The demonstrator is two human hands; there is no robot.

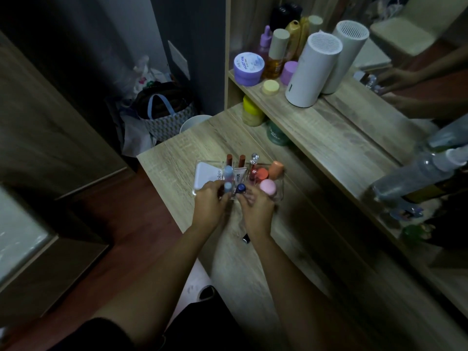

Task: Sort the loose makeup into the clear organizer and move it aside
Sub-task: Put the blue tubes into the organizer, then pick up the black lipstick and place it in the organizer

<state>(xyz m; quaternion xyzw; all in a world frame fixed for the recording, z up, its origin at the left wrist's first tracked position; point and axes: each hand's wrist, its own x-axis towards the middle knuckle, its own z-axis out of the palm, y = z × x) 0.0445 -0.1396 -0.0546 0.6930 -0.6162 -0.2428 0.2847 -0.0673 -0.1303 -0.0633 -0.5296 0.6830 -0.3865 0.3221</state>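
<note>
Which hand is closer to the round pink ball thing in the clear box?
Right. The right hand sits just below the pink ball-shaped cap, nearly touching it; the left hand is farther off, at the organizer's left half.

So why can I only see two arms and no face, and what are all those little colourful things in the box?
The camera sits on the person's head and looks down, so you only see their arms. The left hand and right hand are both at the near edge of a clear organizer on a wooden table. Inside it stand makeup tubes and pots, like a pink round-topped one and a dark blue cap by the fingers. I can't tell exactly what each hand grips. One small dark item lies loose on the table near the right wrist. Bottles stand on the shelf behind.
</note>
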